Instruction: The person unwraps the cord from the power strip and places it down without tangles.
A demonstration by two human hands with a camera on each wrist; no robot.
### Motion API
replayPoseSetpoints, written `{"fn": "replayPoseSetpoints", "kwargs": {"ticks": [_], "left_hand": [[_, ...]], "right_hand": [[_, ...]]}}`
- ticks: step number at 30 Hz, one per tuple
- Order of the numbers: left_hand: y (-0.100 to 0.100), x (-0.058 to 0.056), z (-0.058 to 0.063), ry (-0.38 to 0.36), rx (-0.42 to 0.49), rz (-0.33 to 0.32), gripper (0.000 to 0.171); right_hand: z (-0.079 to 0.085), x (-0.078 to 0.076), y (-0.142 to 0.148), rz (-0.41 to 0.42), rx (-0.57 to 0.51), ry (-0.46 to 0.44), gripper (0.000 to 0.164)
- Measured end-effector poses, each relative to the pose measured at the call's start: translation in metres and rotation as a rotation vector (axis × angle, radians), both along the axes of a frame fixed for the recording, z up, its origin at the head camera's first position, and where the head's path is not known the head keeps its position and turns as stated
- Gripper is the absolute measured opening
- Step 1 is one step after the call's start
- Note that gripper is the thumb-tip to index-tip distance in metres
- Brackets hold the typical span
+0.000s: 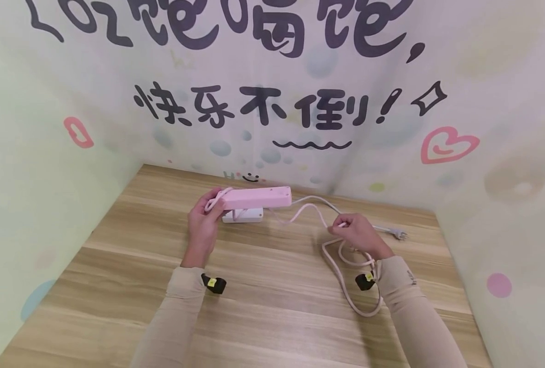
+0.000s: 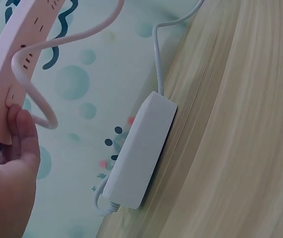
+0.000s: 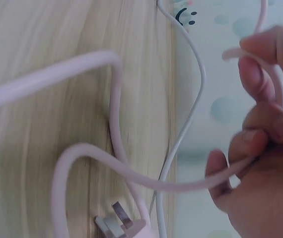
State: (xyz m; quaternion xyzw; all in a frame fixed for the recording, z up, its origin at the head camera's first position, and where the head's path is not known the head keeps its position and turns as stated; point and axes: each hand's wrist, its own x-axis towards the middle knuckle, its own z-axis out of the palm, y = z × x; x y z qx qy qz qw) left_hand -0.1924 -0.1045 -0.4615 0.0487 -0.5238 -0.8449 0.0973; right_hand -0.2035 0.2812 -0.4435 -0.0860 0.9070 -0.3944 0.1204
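My left hand [image 1: 202, 227] grips one end of a pink power strip [image 1: 258, 198], raised above the table, its socket slots [image 2: 38, 24] showing in the left wrist view. A stretch of the strip's pink cord [image 1: 303, 206] bends past that end and runs across to the right. My right hand [image 1: 359, 234] holds this cord with curled fingers. Below the right hand, the slack cord [image 1: 341, 278] lies in loops on the table. The pink plug [image 3: 134, 230] with metal pins shows at the bottom of the right wrist view.
A white rectangular block [image 1: 244, 215] with a cord at each end sits on the wooden table [image 1: 263, 317] behind the pink strip. Its white cord [image 1: 320, 198] runs right to a plug [image 1: 399, 234]. A printed wall sheet [image 1: 217, 148] rises at the table's back edge.
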Motion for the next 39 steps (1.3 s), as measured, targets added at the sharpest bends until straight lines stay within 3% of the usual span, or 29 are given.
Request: {"fn": "replayPoseSetpoints", "kwargs": {"ticks": [10,15,18,22,24,31,39], "left_hand": [[-0.001,0.005,0.002,0.092,0.012,-0.184,0.039],[-0.007,0.009,0.003,0.078,-0.082,-0.292,0.045],[-0.011,0.010,0.002,0.045,-0.224,-0.325,0.045],[-0.013,0.009,0.000,0.030,-0.465,-0.326,0.044],[-0.013,0.007,-0.001,0.028,-0.536,-0.316,0.044],[-0.011,0.005,-0.005,0.021,-0.578,-0.302,0.044],[-0.010,0.002,-0.010,0.020,-0.654,-0.258,0.043]], "right_hand": [[0.002,-0.012,0.003,-0.115,0.010,0.065,0.033],[0.006,-0.016,0.005,-0.183,0.014,0.055,0.039],[0.008,-0.017,0.006,-0.247,-0.034,0.051,0.041],[0.012,-0.019,0.006,-0.302,-0.113,0.076,0.040],[0.016,-0.019,0.006,-0.316,-0.146,0.082,0.040],[0.037,-0.013,0.010,-0.377,-0.223,0.095,0.047],[0.062,-0.006,0.012,-0.409,-0.318,0.125,0.038]]}}
